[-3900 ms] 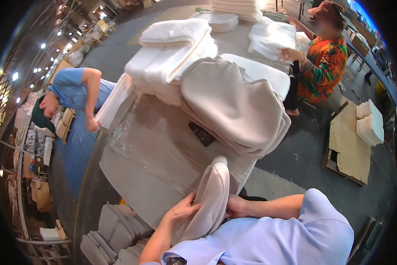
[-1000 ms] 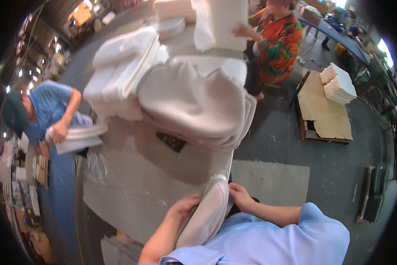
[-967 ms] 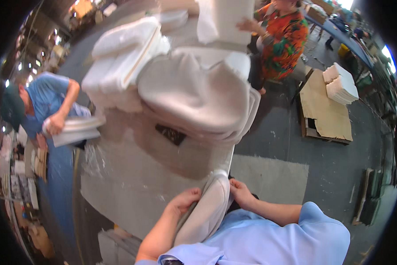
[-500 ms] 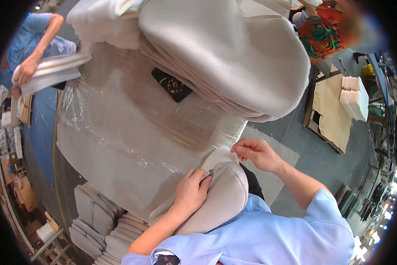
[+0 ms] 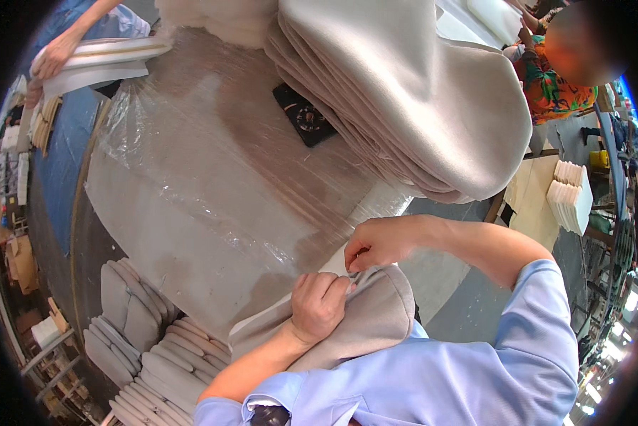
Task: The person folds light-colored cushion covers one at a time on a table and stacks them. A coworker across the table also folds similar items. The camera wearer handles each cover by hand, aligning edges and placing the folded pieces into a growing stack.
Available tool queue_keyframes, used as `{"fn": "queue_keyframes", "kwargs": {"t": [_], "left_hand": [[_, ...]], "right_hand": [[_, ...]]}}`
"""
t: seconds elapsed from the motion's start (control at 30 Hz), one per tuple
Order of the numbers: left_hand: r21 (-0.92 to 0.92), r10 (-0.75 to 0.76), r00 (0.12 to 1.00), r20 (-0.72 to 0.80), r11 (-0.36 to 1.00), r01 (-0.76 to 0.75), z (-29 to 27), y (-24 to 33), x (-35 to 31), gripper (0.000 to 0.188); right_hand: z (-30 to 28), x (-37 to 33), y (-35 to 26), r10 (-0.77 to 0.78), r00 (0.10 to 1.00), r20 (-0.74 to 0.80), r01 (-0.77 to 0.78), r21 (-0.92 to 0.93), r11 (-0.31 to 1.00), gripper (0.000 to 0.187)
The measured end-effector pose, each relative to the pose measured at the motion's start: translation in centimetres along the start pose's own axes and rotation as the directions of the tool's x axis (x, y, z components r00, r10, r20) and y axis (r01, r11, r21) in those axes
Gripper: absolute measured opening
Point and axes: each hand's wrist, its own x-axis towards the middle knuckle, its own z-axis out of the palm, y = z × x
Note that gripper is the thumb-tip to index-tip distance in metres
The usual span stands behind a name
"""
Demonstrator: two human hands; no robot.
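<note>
A beige fabric cover (image 5: 376, 319) lies bunched against my chest at the near edge of the plastic-wrapped table (image 5: 191, 213). My left hand (image 5: 320, 304) grips its top fold with curled fingers. My right hand (image 5: 377, 243) pinches the same fold's edge just above, thumb and fingers closed on the cloth. Both hands nearly touch.
A tall stack of beige covers (image 5: 411, 92) overhangs the table's far right, with a black device (image 5: 305, 115) beside it. Rows of stacked padded pieces (image 5: 148, 348) sit low on the left. Another person's hand (image 5: 52, 57) holds flat white pieces; a person in a patterned shirt (image 5: 557, 85) stands far right.
The view has tipped further down and closer to the table. My hands moved from the sides of the upright cover to its top edge, now pinching it together.
</note>
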Motion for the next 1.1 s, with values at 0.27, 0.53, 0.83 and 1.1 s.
{"fn": "queue_keyframes", "kwargs": {"t": [0.27, 0.53, 0.83, 1.1], "left_hand": [[-0.130, -0.254, 0.966, 0.049, 0.957, 0.258, 0.0, -0.7, 0.5, 0.014], [0.011, -0.450, 0.727, 0.518, 0.854, 0.520, -2.2, -2.5, 3.6, 0.034], [-0.210, -0.292, 0.900, 0.324, 0.905, 0.369, -1.0, -4.6, 1.8, 0.031], [-0.035, -0.390, 0.180, 0.903, 0.352, 0.935, -2.8, -10.1, 0.8, 0.039]], "right_hand": [[1.9, 0.5, 0.2, 0.049, 0.936, -0.348, -0.057, -0.014, 0.998, 0.025], [3.6, -0.3, 1.2, -0.101, 0.746, -0.658, 0.009, -0.142, 0.990, 0.023], [15.5, -2.3, 8.4, 0.362, 0.546, -0.756, 0.452, 0.630, 0.632, 0.043], [19.9, 4.4, 6.1, 0.444, 0.431, -0.785, 0.789, 0.567, 0.236, 0.020]]}}
